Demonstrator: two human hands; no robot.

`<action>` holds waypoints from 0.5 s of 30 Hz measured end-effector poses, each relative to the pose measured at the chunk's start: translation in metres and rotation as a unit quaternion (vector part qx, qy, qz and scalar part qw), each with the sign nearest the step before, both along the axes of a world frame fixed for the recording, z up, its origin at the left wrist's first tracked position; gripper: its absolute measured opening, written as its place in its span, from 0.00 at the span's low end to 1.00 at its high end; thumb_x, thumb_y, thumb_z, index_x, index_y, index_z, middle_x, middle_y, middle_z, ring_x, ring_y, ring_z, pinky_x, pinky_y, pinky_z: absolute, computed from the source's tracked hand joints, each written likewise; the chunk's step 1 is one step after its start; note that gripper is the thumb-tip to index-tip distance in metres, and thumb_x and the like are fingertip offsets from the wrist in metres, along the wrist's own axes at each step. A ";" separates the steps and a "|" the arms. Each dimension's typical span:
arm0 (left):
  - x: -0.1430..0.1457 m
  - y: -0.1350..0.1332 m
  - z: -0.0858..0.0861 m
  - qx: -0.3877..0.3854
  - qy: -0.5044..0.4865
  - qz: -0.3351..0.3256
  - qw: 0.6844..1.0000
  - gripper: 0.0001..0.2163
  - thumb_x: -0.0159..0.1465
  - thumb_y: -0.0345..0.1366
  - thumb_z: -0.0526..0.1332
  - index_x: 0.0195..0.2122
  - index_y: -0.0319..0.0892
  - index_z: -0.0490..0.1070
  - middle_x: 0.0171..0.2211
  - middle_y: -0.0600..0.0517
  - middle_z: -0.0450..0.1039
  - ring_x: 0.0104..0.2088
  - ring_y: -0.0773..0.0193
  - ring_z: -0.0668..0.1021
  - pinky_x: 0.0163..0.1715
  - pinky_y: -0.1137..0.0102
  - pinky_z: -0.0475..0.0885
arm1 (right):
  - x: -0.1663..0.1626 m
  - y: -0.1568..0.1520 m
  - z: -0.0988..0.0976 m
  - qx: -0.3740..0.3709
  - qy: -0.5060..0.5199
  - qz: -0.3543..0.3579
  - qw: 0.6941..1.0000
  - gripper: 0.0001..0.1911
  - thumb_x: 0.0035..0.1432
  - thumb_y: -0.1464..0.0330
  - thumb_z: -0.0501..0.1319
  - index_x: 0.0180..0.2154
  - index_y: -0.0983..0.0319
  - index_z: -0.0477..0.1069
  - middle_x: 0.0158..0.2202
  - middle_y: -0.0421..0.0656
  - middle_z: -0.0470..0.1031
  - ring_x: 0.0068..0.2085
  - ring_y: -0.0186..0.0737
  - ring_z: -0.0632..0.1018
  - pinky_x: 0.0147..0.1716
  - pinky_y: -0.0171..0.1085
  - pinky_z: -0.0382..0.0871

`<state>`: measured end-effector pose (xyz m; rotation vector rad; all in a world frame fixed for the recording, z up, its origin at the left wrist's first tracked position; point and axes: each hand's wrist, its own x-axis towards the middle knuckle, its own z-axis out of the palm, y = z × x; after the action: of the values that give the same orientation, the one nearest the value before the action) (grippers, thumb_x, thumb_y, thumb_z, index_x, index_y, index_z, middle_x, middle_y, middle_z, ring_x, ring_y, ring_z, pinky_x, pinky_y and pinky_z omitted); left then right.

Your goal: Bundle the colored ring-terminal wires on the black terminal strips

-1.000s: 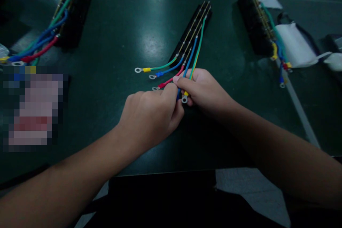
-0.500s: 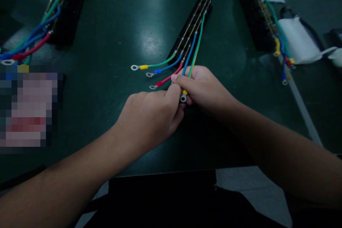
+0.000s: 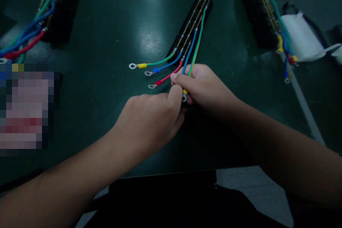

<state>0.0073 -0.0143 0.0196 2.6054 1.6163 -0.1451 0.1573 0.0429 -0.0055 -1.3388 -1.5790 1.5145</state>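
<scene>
In the head view, a long black strip [image 3: 187, 26] with brass rails lies at a slant on the green table. From its near end fan out a short green wire [image 3: 161, 63], a short blue wire [image 3: 171, 65] and a red wire [image 3: 170, 77], each tipped with a ring terminal. My right hand [image 3: 207, 83] pinches a longer blue wire [image 3: 190, 53] and a green-yellow wire [image 3: 199, 42]. A ring terminal with a yellow sleeve [image 3: 184, 97] pokes out between my hands. Against it, my left hand [image 3: 153, 115] is closed; what its fingers grip is hidden.
Another wired black strip [image 3: 64, 10] rests at the upper left, and a third [image 3: 258, 14] at the upper right beside a white pouch [image 3: 301, 37]. A blurred-out object [image 3: 29, 103] lies at left. The table's front edge runs close to my body.
The view has shifted slightly, so the strips appear a little higher. Both hands keep their grip, and the ring terminal between them is slightly more covered by my left hand.
</scene>
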 end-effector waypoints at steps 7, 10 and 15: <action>0.002 0.001 0.001 0.006 0.007 -0.006 1.000 0.16 0.71 0.40 0.53 0.55 0.38 0.68 0.30 0.43 0.79 0.26 0.49 0.82 0.24 0.66 0.71 | 0.000 0.000 -0.001 0.002 0.000 -0.005 1.000 0.14 0.66 0.67 0.63 0.27 0.62 0.68 0.17 0.37 0.63 0.18 0.29 0.64 0.16 0.31 0.55; 0.001 0.001 0.000 0.002 0.000 -0.004 1.000 0.16 0.70 0.41 0.54 0.54 0.38 0.68 0.30 0.43 0.79 0.27 0.49 0.82 0.25 0.65 0.72 | 0.000 0.000 -0.001 0.001 0.002 -0.008 1.000 0.14 0.66 0.66 0.64 0.27 0.62 0.68 0.17 0.37 0.63 0.18 0.29 0.64 0.16 0.31 0.54; 0.000 0.001 0.000 -0.007 -0.013 -0.008 1.000 0.16 0.70 0.40 0.55 0.55 0.38 0.68 0.33 0.42 0.80 0.27 0.49 0.83 0.27 0.64 0.74 | 0.000 0.000 -0.001 0.001 -0.001 -0.008 1.000 0.13 0.66 0.67 0.63 0.28 0.62 0.69 0.17 0.37 0.63 0.18 0.30 0.64 0.16 0.31 0.54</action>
<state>0.0075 -0.0136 0.0192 2.5981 1.5814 -0.1239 0.1577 0.0425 -0.0066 -1.3489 -1.5674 1.5025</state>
